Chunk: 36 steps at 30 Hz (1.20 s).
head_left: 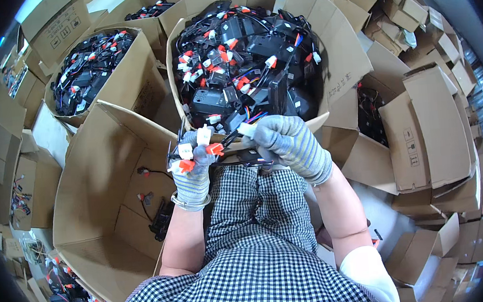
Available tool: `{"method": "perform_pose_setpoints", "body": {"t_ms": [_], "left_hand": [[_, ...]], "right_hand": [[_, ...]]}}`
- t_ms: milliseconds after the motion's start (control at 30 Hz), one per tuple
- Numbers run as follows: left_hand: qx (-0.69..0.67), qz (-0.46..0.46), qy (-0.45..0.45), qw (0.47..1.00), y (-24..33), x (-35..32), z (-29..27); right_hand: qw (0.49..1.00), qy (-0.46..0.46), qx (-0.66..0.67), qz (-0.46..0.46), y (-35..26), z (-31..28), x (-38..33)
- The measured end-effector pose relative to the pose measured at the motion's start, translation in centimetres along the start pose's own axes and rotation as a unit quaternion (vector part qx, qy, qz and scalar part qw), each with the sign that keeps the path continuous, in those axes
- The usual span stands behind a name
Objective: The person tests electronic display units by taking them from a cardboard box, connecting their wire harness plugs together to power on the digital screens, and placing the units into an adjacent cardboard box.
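Observation:
My left hand (191,180), in a grey striped glove, is closed around black cables whose ends carry white plugs (203,135) and red plugs (214,149). Between the thumb and fingers of my right hand (295,147), gloved likewise, is a white wire connector (247,129) with coloured wires. The black cables run between both hands, above my lap. Just beyond them stands a large cardboard box (338,47), heaped with black plastic electronic units (232,31) that have red and white plugs. What else sits inside my left fist is hidden.
At my left stands an open cardboard box (87,206) with a few black units (162,221) at its bottom. Another box of black units (95,63) is at the far left. More loose units (77,300) lie at lower left. Open cartons (413,137) crowd the right side.

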<state>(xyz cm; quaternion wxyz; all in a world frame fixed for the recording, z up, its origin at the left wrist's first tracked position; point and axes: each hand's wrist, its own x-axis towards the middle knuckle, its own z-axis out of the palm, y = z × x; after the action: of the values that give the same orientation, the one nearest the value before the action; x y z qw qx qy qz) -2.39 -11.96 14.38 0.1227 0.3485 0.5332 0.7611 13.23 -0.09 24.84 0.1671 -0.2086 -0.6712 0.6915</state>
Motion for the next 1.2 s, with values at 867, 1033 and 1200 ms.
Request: {"method": "perform_pose_setpoints", "body": {"t_ms": [867, 1033, 1200], "left_hand": [[0.317, 0.235, -0.222, 0.891, 1.7, -1.2, 1.3], [0.375, 0.239, -0.251, 0.860, 1.4, -1.8, 1.7], [0.407, 0.342, -0.260, 0.806, 2.4, -1.1, 2.9]], "right_hand": [[0.974, 0.026, 0.211, 0.072, 8.0, 2.1, -3.3], [0.986, 0.040, 0.157, 0.044, 8.8, 1.8, -3.6], [0.990, 0.060, 0.127, 0.000, 8.6, 1.4, -4.4]]}}
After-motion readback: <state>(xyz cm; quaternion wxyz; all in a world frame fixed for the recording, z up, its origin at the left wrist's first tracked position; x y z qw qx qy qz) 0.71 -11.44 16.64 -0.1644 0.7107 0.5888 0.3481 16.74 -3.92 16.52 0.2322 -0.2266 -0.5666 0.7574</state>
